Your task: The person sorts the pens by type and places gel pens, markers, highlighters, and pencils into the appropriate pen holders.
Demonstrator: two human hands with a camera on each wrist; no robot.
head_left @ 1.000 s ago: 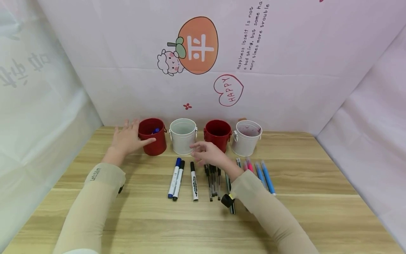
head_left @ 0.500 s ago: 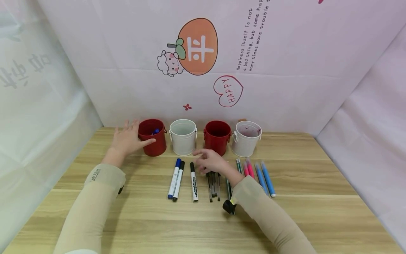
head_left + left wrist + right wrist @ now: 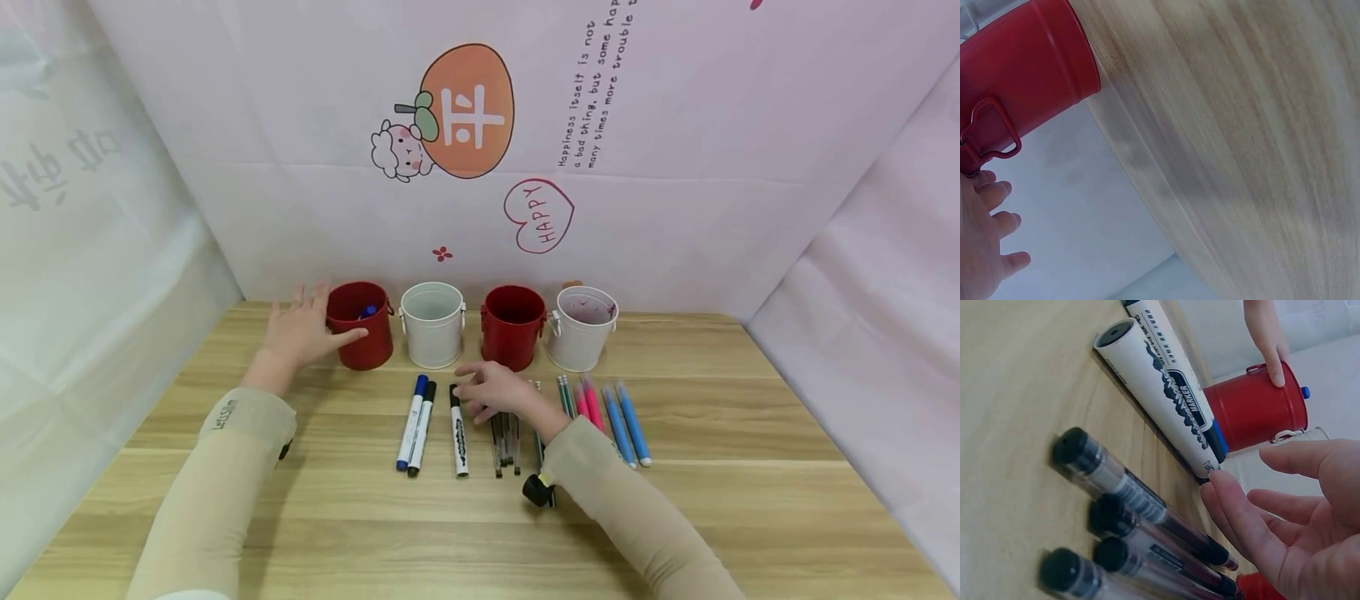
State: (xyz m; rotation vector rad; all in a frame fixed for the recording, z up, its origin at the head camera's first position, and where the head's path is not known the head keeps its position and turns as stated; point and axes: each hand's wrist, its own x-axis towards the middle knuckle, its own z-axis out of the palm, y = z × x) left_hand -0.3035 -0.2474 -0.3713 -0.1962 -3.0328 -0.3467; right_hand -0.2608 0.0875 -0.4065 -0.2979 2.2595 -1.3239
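Note:
My left hand (image 3: 298, 330) rests on the leftmost red bucket (image 3: 366, 348), fingers spread at its left side and thumb across the rim. A blue tip of something shows inside that bucket. My right hand (image 3: 495, 388) hovers at the cap end of a black-capped white marker (image 3: 460, 446), fingers loosely bent and apart, with nothing between thumb and fingers. In the right wrist view its fingertips (image 3: 1225, 484) reach the marker's cap end; whether they touch it I cannot tell. Clear pens with black ends (image 3: 507, 450) lie partly under this hand.
A white bucket (image 3: 432, 342), another red bucket (image 3: 512, 337) and a second white bucket (image 3: 581, 346) stand in a row along the back. Blue-capped (image 3: 412, 425) and black-capped markers (image 3: 422, 429) lie left; pencils (image 3: 566, 393), pink pens (image 3: 591, 402) and blue pens (image 3: 634, 423) right.
My right hand has come down and nearer, from beside the white bucket to the lone black-capped marker's cap. The left hand has stayed at the leftmost red bucket.

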